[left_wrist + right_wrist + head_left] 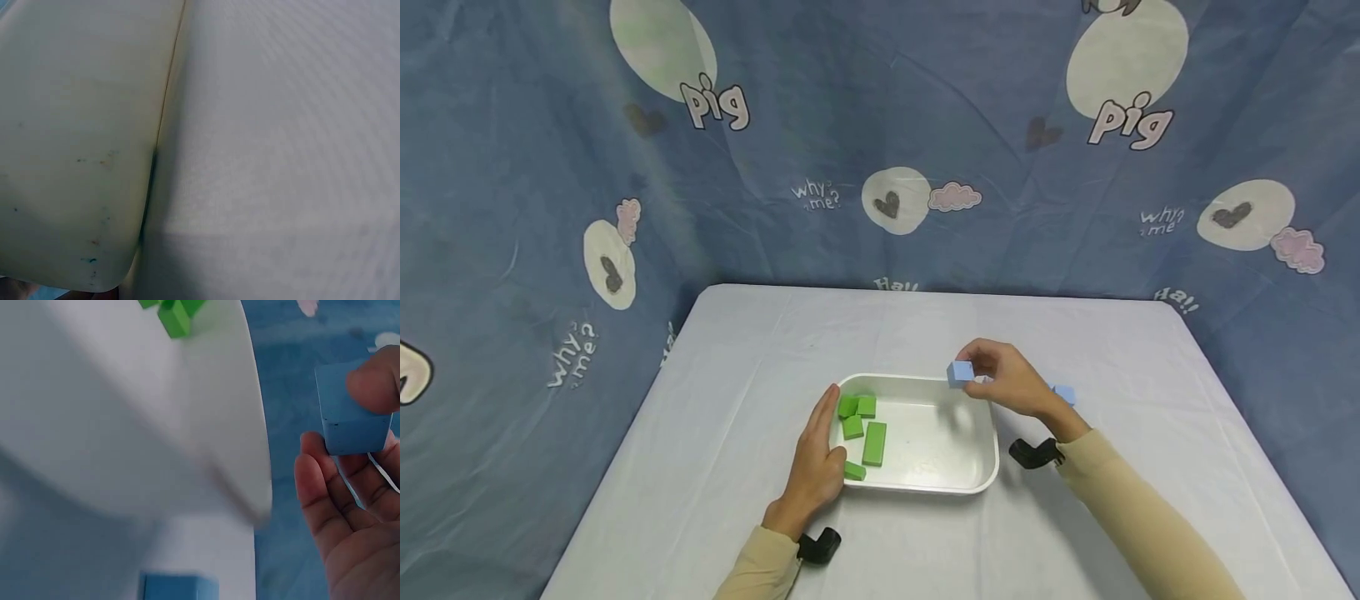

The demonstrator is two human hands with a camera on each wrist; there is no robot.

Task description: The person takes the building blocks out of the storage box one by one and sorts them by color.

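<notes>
Thumb and fingertips of my right hand (1017, 382) pinch a light blue block (959, 374) above the back right corner of a white tray (934, 446). The right wrist view shows the same blue block (339, 403) between the thumb and the fingers. My left hand (812, 468) rests along the tray's left wall with its fingers straight. Several green blocks (874, 444) lie in the left part of the tray, one of them longer than the others. In the left wrist view, the tray's outer wall (75, 144) fills the left side.
Another blue block (1064, 393) is on the white-covered table (760, 350), to the right of the tray and partly behind my right hand. A blue printed curtain (820, 250) hangs behind and beside the table.
</notes>
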